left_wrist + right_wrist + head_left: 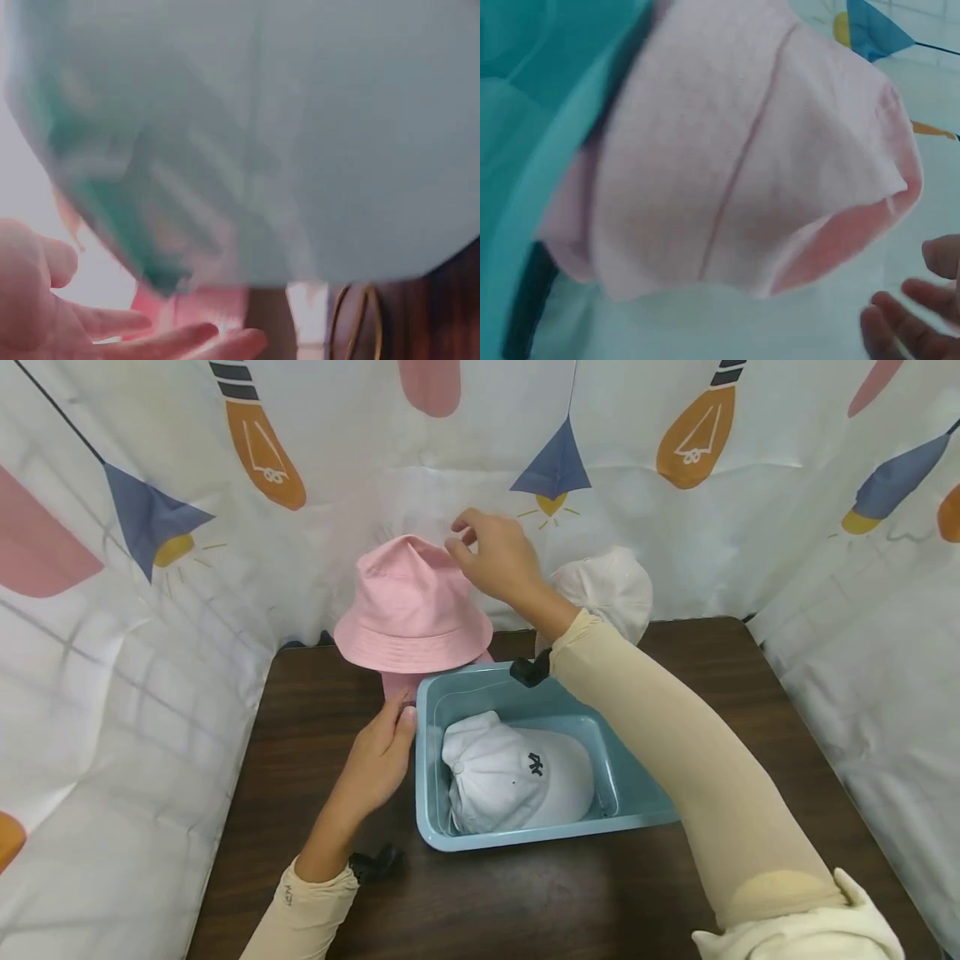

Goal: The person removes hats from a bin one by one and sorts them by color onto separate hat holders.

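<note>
A pink bucket hat (415,606) stands behind the light blue plastic basin (525,842), above a pink piece (401,683) that shows below its brim. Inside the basin lies a white baseball cap (517,772) with a small dark logo, its visor to the right. My left hand (380,758) is at the basin's left side, fingers extended beside its outer wall in the left wrist view. Level with the hat's crown, my right hand (497,553) is raised with loosely bent fingers. The right wrist view shows those fingers apart from the pink hat (727,157).
A cream-white hat (611,589) stands at the back right, partly behind my right forearm. The dark wooden table (315,735) carries everything. White curtains (480,493) printed with lamps and bulbs hang behind and on both sides.
</note>
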{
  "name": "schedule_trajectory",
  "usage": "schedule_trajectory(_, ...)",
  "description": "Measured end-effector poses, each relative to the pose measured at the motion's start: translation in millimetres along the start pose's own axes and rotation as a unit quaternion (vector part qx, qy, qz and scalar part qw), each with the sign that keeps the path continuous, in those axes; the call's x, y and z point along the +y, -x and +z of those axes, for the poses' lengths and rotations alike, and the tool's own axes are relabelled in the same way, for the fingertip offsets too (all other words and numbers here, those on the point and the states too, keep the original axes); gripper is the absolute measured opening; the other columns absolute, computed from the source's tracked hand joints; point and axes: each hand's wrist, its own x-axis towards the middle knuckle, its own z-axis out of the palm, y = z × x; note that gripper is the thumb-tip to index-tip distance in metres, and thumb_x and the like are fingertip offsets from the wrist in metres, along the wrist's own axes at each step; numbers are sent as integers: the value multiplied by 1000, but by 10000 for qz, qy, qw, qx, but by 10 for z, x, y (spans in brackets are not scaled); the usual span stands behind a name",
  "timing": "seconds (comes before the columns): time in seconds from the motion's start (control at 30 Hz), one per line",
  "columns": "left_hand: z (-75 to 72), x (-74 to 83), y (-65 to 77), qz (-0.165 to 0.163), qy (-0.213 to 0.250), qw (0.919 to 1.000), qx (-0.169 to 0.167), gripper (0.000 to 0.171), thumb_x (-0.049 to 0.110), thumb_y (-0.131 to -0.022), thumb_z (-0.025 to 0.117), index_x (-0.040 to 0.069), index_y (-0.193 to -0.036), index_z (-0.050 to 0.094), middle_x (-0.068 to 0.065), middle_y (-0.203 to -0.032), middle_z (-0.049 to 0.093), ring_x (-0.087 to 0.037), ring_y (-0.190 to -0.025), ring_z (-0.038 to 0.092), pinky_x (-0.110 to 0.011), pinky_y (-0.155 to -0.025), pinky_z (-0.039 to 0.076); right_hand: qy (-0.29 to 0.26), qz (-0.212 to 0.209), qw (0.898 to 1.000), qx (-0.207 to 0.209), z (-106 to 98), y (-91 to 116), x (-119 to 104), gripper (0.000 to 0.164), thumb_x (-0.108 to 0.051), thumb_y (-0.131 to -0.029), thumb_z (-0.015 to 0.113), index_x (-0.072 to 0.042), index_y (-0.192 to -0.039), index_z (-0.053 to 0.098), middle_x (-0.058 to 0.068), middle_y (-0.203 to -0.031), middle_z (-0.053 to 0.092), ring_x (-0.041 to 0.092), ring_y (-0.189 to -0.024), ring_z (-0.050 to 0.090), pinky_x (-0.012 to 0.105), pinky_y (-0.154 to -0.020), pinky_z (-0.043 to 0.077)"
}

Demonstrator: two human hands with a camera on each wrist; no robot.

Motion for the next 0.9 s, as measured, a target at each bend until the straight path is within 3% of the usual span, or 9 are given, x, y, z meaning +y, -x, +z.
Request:
schedule_trajectory(0.07,-100,-48,-28,-43,-91,9992,399,55,43,-111,32,5,-147,50,-19,-143,60,-38,-132,57,-61,-110,42,-783,523,9941,-533,-9,115,110,40,-44,-103,54,-15,-131,58,5,-114,74,19,-95,66,29,-77,51)
schedule_trajectory(0.1,-150,-73,-49,-64,-87,9982,584,54,43,-111,33,4,-139,56,-19,-134,66,-38,-124,63,-60,-106,46,-1247,901,9840,-894,-6,181,165,42,-46,-104,54,-13,-130,56,7,-112,74,20,-88,65,28,-72,50)
schedule_trajectory(0.27,-363,-179,-223,-257,790,9918,975,53,45,-110,38,0,-125,62,-18,-121,71,-28,-103,73,-37,-89,60,-3184,2588,8850,-2202,43,471,395,52,-50,-104,53,-9,-135,44,17,-118,69,18,-69,60,22,-56,45)
schedule_trajectory(0.33,-410,-217,-297,-457,1579,9827,850,53,45,-109,41,-3,-128,57,-20,-124,69,-25,-101,74,-29,-84,60,-3623,2796,8589,-2301,89,529,456,56,-47,-104,54,-9,-142,38,19,-119,66,17,-67,62,20,-54,46)
schedule_trajectory(0.43,-419,-266,-391,-795,2859,9537,500,49,42,-108,46,-4,-127,50,-19,-122,68,-21,-96,75,-27,-82,61,-3996,2962,8331,-2418,183,548,517,57,-42,-105,55,-10,-148,38,18,-118,65,14,-65,66,17,-53,48)
schedule_trajectory(0.63,-292,-277,-540,-1083,4593,8816,-74,32,33,-105,57,4,-119,53,-4,-101,75,-17,-84,75,-31,-77,62,-4392,3239,7970,-2589,332,495,598,43,-22,-103,63,4,-136,51,16,-101,70,13,-61,70,14,-53,51)
schedule_trajectory(0.7,-251,-265,-572,-1092,4896,8650,-121,28,28,-104,59,3,-117,56,-3,-97,77,-16,-80,75,-31,-75,62,-4497,3305,7900,-2540,359,480,618,34,-15,-101,65,6,-126,57,15,-92,71,13,-60,70,14,-52,51)
schedule_trajectory(0.8,-220,-244,-599,-1098,5114,8523,-84,23,23,-104,60,2,-112,60,-4,-92,77,-16,-76,75,-30,-74,62,-4557,3310,7888,-2461,389,466,638,18,-8,-97,69,6,-108,66,11,-79,71,11,-58,68,14,-51,50)
schedule_trajectory(0.9,-229,-234,-620,-1056,5149,8507,-27,20,21,-103,61,2,-109,63,-5,-88,77,-16,-75,75,-30,-74,62,-4554,3257,7950,-2334,405,463,641,12,-6,-93,73,4,-97,67,6,-69,67,8,-53,61,13,-50,48)
